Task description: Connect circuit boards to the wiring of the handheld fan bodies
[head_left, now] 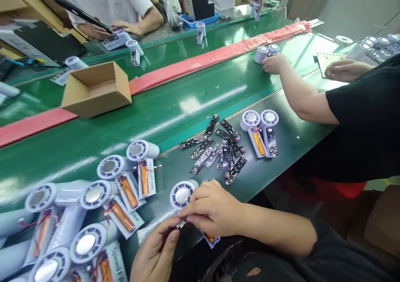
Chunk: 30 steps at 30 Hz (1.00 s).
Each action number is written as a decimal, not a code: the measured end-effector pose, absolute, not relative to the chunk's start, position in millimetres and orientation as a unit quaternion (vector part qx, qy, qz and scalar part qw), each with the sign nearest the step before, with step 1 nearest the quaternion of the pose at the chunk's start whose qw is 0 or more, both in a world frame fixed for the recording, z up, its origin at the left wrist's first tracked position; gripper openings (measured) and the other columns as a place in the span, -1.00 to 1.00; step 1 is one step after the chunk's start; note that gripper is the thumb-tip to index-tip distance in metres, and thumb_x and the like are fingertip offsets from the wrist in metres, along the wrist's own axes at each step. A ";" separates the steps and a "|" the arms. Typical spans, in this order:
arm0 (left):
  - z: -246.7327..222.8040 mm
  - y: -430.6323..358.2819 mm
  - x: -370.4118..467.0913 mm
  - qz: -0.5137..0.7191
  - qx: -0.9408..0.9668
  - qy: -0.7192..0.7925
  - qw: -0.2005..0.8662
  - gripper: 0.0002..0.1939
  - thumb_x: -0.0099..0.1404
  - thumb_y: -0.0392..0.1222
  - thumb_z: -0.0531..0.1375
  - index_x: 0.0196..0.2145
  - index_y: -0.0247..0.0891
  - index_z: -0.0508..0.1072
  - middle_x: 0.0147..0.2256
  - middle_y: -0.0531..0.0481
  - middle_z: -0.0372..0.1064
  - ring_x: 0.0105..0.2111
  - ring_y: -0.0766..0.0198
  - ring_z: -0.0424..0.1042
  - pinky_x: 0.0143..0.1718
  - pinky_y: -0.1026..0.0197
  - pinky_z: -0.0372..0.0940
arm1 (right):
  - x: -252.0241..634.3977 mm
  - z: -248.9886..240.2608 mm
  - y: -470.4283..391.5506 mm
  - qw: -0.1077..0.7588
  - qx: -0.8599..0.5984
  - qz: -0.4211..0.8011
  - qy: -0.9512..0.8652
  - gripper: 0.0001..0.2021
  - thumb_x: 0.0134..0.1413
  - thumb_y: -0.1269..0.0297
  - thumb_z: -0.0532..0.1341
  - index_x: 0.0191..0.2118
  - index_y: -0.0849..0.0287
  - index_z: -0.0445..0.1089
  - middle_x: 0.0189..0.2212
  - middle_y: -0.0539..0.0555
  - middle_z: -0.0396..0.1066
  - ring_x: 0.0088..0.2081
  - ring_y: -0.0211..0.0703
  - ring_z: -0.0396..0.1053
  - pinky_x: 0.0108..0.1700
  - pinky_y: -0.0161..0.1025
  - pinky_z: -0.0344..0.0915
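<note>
My left hand [161, 246] is closed in a pinch on a small circuit board [181, 223], of which only a short end shows. My right hand [214, 211] meets it there, thumb and fingertips pressed together at the board; what they grip is hidden. Under and behind my right hand lies a pale lilac handheld fan [181, 195], its round head towards the far side. Part of its open handle, with an orange battery [212, 238], shows below my wrist. Beyond my hands is a loose pile of black circuit boards [226, 148].
Several fans [109, 167] with orange batteries crowd the left. Two open fans [258, 138] lie right of the boards. A green conveyor belt [187, 102] with a red strip [200, 65] runs behind, bearing a cardboard box [96, 90]. A co-worker's arm [306, 94] reaches over from the right.
</note>
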<state>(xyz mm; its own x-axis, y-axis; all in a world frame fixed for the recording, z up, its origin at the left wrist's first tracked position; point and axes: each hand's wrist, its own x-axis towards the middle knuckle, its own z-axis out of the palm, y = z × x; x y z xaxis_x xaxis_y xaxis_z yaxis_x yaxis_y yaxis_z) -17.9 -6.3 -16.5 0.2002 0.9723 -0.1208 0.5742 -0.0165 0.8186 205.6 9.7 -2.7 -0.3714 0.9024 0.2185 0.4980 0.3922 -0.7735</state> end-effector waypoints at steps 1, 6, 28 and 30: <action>-14.3 -5.4 -16.2 0.252 0.696 0.567 0.361 -0.61 0.27 0.16 0.21 -0.21 -0.21 0.56 -0.23 -0.11 0.60 -0.21 0.07 0.60 -0.14 0.13 0.52 | 206.4 -2.4 11.0 0.317 -0.453 0.296 -0.779 -0.81 0.23 0.20 0.20 -0.12 0.01 0.53 -0.34 -0.03 0.49 -0.27 -0.22 0.32 -0.24 -0.19 0.06; -4.5 -1.7 -4.0 0.268 0.798 0.489 0.228 -0.75 0.42 -0.03 0.07 -0.14 -0.20 0.44 -0.27 -0.06 0.57 -0.29 0.21 0.60 -0.27 0.28 0.51 | 211.8 -2.1 13.4 0.288 -0.423 0.250 -0.822 -0.83 0.25 0.17 0.21 -0.13 -0.01 0.53 -0.33 -0.05 0.51 -0.26 -0.21 0.28 -0.23 -0.18 -0.02; 7.6 4.2 21.4 0.302 0.831 0.436 0.170 -0.90 0.27 -0.36 0.14 -0.27 -0.23 0.40 -0.40 0.05 0.54 -0.43 0.32 0.54 -0.32 0.34 0.41 | 202.3 -10.6 0.4 0.398 -0.426 0.179 -0.793 -0.85 0.22 0.40 0.14 -0.28 0.14 0.46 -0.46 -0.04 0.42 -0.39 -0.23 0.20 -0.22 -0.18 0.02; 6.0 2.8 18.9 0.303 0.822 0.445 0.186 -0.88 0.25 -0.37 0.16 -0.26 -0.22 0.41 -0.39 0.06 0.54 -0.43 0.32 0.54 -0.32 0.34 0.40 | 207.1 -7.7 0.5 0.395 -0.420 0.188 -0.795 -0.86 0.25 0.37 0.14 -0.24 0.13 0.46 -0.42 -0.04 0.44 -0.37 -0.24 0.26 -0.22 -0.19 0.05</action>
